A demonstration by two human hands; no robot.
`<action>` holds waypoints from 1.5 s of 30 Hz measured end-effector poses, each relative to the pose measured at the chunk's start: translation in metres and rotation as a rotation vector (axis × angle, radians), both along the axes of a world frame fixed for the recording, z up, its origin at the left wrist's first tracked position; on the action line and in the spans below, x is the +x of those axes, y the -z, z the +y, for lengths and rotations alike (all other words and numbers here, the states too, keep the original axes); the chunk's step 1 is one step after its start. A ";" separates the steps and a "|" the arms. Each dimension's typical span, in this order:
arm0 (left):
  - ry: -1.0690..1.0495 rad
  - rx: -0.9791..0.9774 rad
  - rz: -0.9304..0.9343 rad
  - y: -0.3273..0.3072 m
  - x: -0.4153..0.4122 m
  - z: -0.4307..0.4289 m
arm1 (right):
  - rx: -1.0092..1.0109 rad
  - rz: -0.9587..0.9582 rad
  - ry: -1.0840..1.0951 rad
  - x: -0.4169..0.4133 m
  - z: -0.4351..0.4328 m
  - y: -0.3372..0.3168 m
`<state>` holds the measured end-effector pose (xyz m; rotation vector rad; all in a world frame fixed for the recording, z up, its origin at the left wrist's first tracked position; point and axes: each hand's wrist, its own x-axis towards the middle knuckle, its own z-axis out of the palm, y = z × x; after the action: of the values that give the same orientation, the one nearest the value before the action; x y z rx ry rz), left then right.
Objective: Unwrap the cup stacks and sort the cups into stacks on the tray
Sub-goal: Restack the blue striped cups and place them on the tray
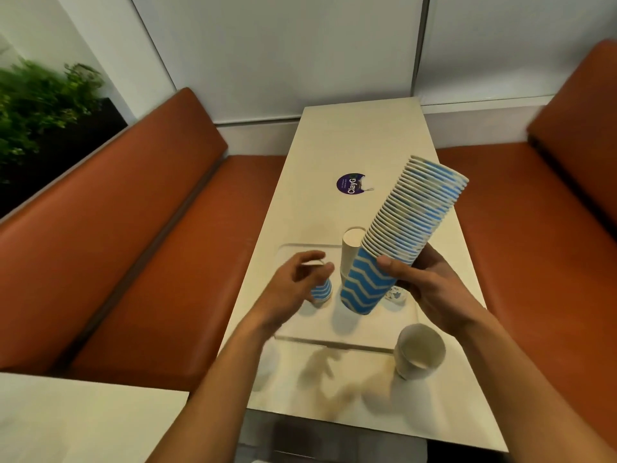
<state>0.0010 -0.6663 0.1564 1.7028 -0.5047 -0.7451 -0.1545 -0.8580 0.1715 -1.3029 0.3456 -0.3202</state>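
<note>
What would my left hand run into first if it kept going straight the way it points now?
Probably the small striped cup on the tray, which sits just ahead of the left hand; blur hides whether the fingers touch it.

Your left hand [293,282] and right hand [430,289] are both bare. Left forearm [217,379] and right forearm [534,369] are bare too, uncovered from the wrist down to the frame's bottom edge. Both forearms are slim and taper to narrow wrists. Thumbnail [384,261] on your right hand is trimmed short. Left hand is motion-blurred, fingers smeared, so finer detail can't be read there. Right hand is sharper, knuckles and tendon lines showing.
</note>
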 end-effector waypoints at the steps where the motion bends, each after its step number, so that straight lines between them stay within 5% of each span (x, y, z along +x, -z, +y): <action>1: 0.050 -0.056 0.085 0.002 -0.013 0.002 | 0.008 -0.005 -0.004 0.001 0.007 -0.001; 10: -0.065 -0.367 0.452 0.026 -0.072 0.006 | 0.033 -0.031 0.109 0.010 0.040 -0.006; 18: -0.187 -0.288 0.519 0.027 -0.045 0.028 | 0.118 -0.139 0.238 0.015 0.027 -0.019; 22: -0.311 -0.235 0.355 0.017 -0.010 0.040 | 0.105 -0.151 0.286 0.010 0.011 -0.018; 26: -0.388 0.020 -0.064 0.014 0.031 0.043 | 0.102 -0.095 0.270 0.005 -0.001 -0.007; 32: -0.152 0.487 -0.608 0.029 0.056 0.020 | 0.136 -0.028 0.254 0.002 -0.008 0.004; 45: 0.184 0.792 -0.685 0.063 0.078 -0.049 | 0.146 0.021 0.221 0.011 -0.020 0.017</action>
<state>0.0795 -0.7153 0.0932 2.7060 -0.9224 -0.4902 -0.1437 -0.8784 0.1540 -1.1267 0.5228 -0.4589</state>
